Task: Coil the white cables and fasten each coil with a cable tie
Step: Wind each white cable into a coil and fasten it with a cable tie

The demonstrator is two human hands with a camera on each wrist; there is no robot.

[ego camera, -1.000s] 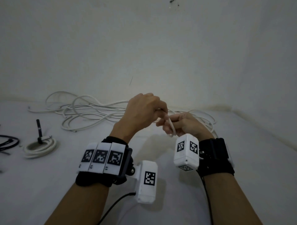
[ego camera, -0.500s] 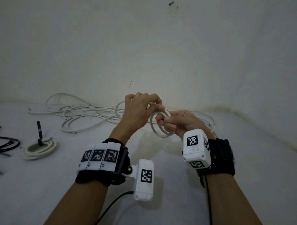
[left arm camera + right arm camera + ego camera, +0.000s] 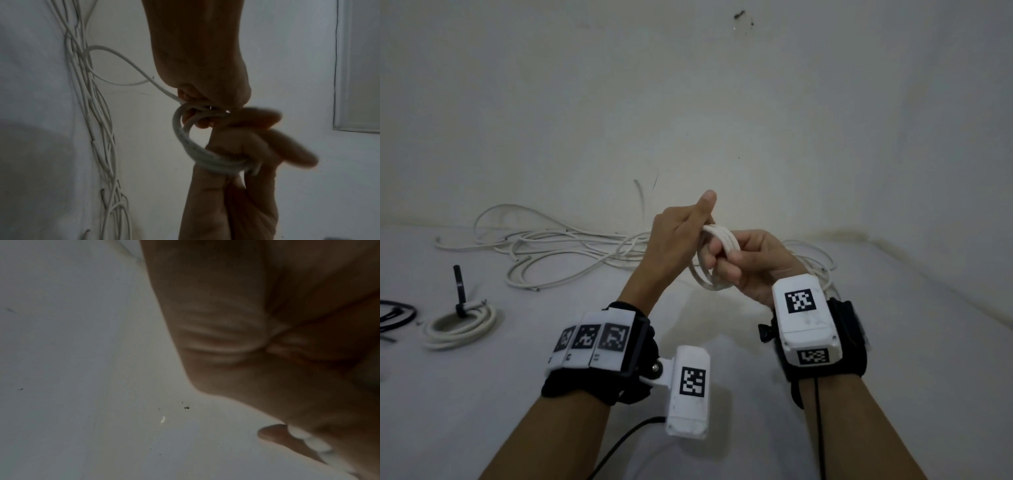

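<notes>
A small coil of white cable [image 3: 719, 240] is in the air between my two hands, above the white surface. My right hand [image 3: 753, 262] grips the coil, with its fingers curled round the bundled turns [image 3: 216, 160]. My left hand [image 3: 681, 236] holds the cable's free strand [image 3: 131, 65] at the top of the coil, thumb stretched upward. That strand swings up to the left, blurred [image 3: 641, 197]. In the right wrist view only a blurred palm and pale cable strands [image 3: 218, 345] show.
Several loose white cables [image 3: 551, 245] lie tangled along the wall behind my hands. A finished coil with an upright black tie [image 3: 459, 320] lies at the left. Black cable ties [image 3: 395, 313] lie at the left edge. A wall [image 3: 688, 102] stands close ahead.
My left hand has carried the strand round, adding a turn to the coil, and now points its thumb up. My right hand has turned at the wrist and still holds the coil.
</notes>
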